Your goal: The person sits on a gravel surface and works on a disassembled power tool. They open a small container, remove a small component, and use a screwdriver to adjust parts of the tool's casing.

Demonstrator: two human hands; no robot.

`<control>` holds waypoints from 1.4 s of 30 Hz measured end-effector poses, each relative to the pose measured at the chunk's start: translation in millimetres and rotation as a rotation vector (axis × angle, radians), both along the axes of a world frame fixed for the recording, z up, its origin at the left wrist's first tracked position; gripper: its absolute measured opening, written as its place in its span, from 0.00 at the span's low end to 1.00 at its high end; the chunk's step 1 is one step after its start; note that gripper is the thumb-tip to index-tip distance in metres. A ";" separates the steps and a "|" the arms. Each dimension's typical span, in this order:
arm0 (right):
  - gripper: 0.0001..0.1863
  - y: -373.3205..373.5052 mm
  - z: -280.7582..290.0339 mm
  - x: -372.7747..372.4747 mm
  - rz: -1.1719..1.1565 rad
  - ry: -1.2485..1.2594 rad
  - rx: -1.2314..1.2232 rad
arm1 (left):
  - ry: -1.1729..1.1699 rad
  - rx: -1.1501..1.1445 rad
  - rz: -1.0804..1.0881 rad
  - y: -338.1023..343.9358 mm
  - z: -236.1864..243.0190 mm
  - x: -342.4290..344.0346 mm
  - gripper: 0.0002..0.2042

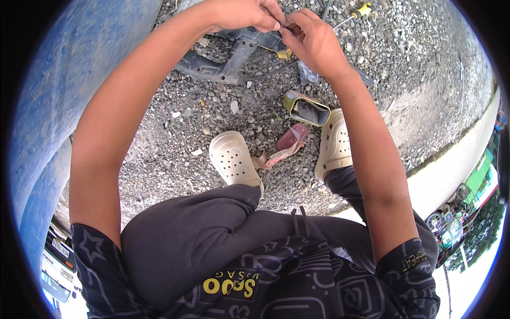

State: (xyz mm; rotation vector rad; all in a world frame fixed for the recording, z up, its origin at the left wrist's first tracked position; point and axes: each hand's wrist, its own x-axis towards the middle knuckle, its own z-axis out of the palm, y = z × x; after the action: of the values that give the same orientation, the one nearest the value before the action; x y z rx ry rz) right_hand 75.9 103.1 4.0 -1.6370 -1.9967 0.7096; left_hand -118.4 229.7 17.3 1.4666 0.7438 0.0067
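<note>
At the top of the head view my left hand (pixel 248 13) and my right hand (pixel 317 44) meet, fingertips almost touching. Both are closed in a pinch around something small and dark, too hidden by the fingers to name. Just beneath them, on the gravel, lies a dusty dark-grey plastic piece (pixel 231 61) with a curved, frame-like shape and small holes; my hands partly cover it. A screwdriver (pixel 363 10) with a yellow and black handle lies beyond my right hand, its shaft pointing toward my fingers. A thin dark cable (pixel 272 72) runs beside the plastic piece.
Between my beige clogs (pixel 231 154) are an open rectangular tin (pixel 311 112), a pinkish oval object (pixel 291 136) and a torn strip (pixel 286 155). Clear plastic wrapping (pixel 308 73) lies under my right wrist. A large blue curved surface (pixel 90 64) rises on the left. Gravel (pixel 175 127) covers the ground.
</note>
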 end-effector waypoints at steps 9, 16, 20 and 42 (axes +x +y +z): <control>0.13 -0.7 1.3 5.0 -0.207 0.248 -0.285 | -0.052 -0.139 0.049 4.7 -12.1 2.4 0.10; 0.14 2.8 -3.3 9.4 -0.107 0.120 -0.199 | -0.012 -0.167 0.059 3.8 -13.8 4.4 0.11; 0.13 4.1 -1.6 8.9 -0.072 0.097 -0.157 | -0.002 -0.155 0.037 4.7 -11.1 4.3 0.11; 0.12 15.9 19.2 8.3 -0.162 0.215 -0.377 | -0.011 -0.144 0.029 7.7 -12.4 7.3 0.11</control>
State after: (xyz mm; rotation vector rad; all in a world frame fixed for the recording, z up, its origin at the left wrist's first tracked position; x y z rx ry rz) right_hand 84.2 119.0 23.2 -1.8140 -1.6285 1.1995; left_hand -111.1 237.4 4.9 1.3176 0.7416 -0.0166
